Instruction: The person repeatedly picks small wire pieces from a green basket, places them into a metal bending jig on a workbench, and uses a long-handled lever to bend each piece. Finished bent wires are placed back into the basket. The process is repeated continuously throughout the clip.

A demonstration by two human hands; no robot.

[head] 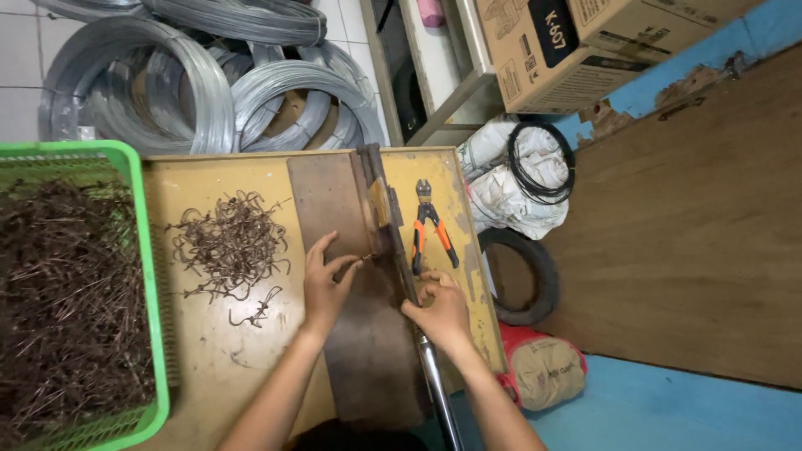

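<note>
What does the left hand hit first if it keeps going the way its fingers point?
The left hand points up and right across the brown plate. First in line is probably the metal bar of the bench tool, right at its fingertips; height difference is unclear.

2 hands (327, 282), 1 pliers (431, 225), 1 green crate (147, 250), 2 cardboard boxes (543, 50).

Both forearms bare, no sleeves in view; left grip (324, 284), right grip (440, 312) apparently ungloved, ringless.
</note>
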